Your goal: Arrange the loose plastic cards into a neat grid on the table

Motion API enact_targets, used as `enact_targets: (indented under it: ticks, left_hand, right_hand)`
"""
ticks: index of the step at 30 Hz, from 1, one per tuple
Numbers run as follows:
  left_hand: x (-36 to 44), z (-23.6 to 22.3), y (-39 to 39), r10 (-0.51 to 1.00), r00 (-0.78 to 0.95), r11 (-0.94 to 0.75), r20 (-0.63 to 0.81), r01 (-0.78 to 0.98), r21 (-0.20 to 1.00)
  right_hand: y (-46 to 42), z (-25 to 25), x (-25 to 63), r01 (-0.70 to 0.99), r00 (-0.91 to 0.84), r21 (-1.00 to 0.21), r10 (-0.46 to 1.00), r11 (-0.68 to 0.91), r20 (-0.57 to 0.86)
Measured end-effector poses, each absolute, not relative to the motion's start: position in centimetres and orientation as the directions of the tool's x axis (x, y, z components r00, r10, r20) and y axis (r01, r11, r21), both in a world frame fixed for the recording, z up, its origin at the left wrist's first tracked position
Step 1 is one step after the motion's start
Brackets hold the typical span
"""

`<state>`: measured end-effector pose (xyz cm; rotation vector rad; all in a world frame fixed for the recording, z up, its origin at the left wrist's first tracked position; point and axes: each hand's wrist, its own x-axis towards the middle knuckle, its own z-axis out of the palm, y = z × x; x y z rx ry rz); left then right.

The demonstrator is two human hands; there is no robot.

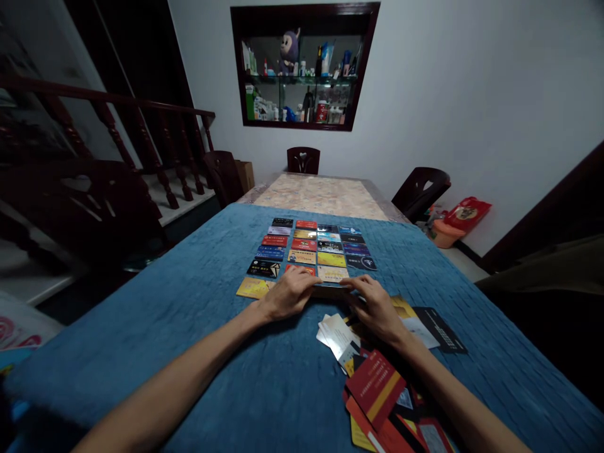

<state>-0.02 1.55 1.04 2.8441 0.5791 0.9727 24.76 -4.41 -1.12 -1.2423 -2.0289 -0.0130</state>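
Closest to the camera there's a messy loose pile of cards (375, 384), reds, golds and silvers, lying on a blue cloth (189, 302) under and beside the right forearm. The bottom of the pile runs out of frame and the arm covers part of it.

Further up, a neat grid of cards (304, 245) sits in four columns, with a gold card (255, 287) at the near end of the leftmost one. The left hand (290, 292) and right hand (375, 305) are close together just below the middle columns, fingers curled in narrow, holding a dark card (329, 292) by its two ends. It's nearly edge-on and in shadow, so I can't tell if it's one card or several. Can't see the thumbs properly either.

Containers: the wall cabinet (306, 10) has a purple plush toy (289, 53) on the upper shelf among bottles, plus a red jar (322, 111) and a dark flask (308, 106) below. Labels are too small to read. An orange tub (447, 234) is on the floor with a red bag (468, 215) against it; contents unclear. A cardboard box (245, 175) is half hidden behind a chair (224, 176).
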Motion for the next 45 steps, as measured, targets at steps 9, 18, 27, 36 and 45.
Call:
enact_targets:
  ticks: [9, 18, 27, 36, 45]
  left_hand:
    - [-0.1, 1.3, 1.3, 0.423, 0.750, -0.906, 0.509, 0.352, 0.234]
    - [0.0, 1.3, 1.0, 0.447, 0.775, -0.893, 0.447, 0.420, 0.163]
    - [0.5, 1.3, -0.1, 0.517, 0.775, -0.845, 0.363, 0.528, 0.077]
    - [0.8, 1.4, -0.4, 0.534, 0.751, -0.830, 0.387, 0.553, 0.073]
    - [1.0, 1.4, -0.3, 0.516, 0.750, -0.823, 0.414, 0.568, -0.003]
  right_hand:
    - [-5.0, -0.5, 24.5, 0.813, -0.292, -0.292, 0.787, 0.504, 0.544]
    - [-5.1, -0.6, 24.1, 0.867, -0.357, -0.116, 0.767, 0.484, 0.533]
    - [-4.9, -1.2, 23.9, 0.891, -0.343, -0.090, 0.791, 0.444, 0.507]
    - [-4.8, -1.0, 23.8, 0.879, -0.311, -0.156, 0.789, 0.451, 0.530]
    - [-5.0, -0.2, 23.9, 0.877, -0.328, -0.143, 0.788, 0.459, 0.520]
